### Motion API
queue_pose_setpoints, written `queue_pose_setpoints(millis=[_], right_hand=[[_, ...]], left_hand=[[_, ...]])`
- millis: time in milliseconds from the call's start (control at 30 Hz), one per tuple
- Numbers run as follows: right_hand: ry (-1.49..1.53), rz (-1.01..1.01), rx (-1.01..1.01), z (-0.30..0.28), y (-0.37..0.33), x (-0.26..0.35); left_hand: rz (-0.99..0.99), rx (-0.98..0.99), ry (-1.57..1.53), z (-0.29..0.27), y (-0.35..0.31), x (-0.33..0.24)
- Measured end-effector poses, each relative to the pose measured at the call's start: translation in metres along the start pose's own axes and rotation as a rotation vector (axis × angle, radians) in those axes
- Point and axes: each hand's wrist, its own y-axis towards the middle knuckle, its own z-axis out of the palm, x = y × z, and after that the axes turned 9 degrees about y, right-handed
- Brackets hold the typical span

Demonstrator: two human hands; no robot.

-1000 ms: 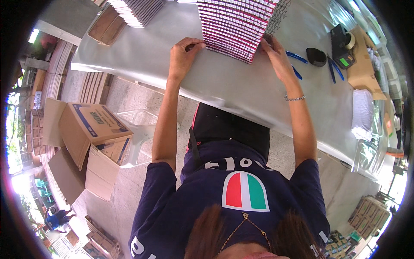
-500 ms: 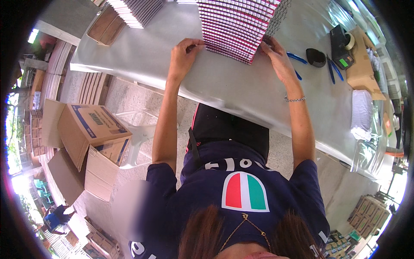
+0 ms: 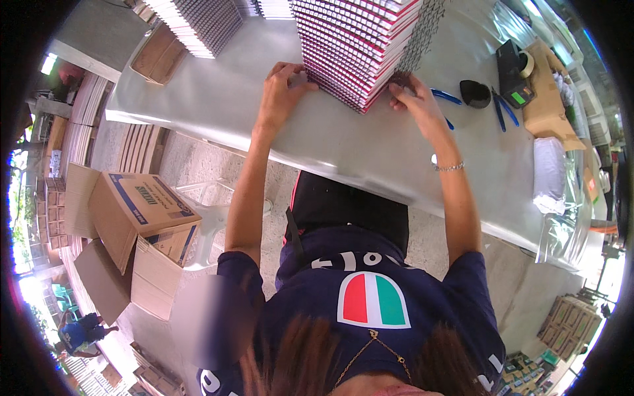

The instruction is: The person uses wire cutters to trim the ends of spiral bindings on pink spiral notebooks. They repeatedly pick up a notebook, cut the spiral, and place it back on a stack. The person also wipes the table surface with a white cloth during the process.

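Note:
A tall stack of spiral-bound notebooks (image 3: 360, 43) with red and white edges stands on the pale table (image 3: 218, 99). My left hand (image 3: 281, 89) presses against the stack's lower left side, fingers curled at its base. My right hand (image 3: 413, 99) touches the lower right side by the black wire spirals. Both hands flank the stack's bottom corner. A thin bracelet circles my right wrist.
A second notebook stack (image 3: 198, 23) lies at the table's far left beside a cardboard tray (image 3: 157, 56). Blue-handled pliers (image 3: 502, 109), a black round object (image 3: 474, 92), a tape dispenser (image 3: 515, 72) and a white cloth (image 3: 548, 175) sit right. Open cardboard boxes (image 3: 132, 211) stand on the floor left.
Both hands have stayed at the base of the notebook stack; only small finger shifts are visible.

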Motion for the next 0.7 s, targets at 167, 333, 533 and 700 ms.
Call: queue_pose_setpoints(millis=[167,333,533,700], right_hand=[[-0.04,0.032,0.012,0.03,-0.033,0.01],[0.045,0.013,-0.029,0.061,-0.056,0.001],[0.257,0.036,-0.039,0.101,-0.061,-0.008],[0.339,0.044,0.027,0.132,-0.054,-0.013]], left_hand=[[-0.002,0.018,0.039,0.001,0.03,0.015],[0.064,0.046,0.078,0.008,0.064,0.028],[0.196,-0.003,0.033,0.044,0.104,0.09],[0.22,-0.04,-0.511,0.064,0.121,0.146]])
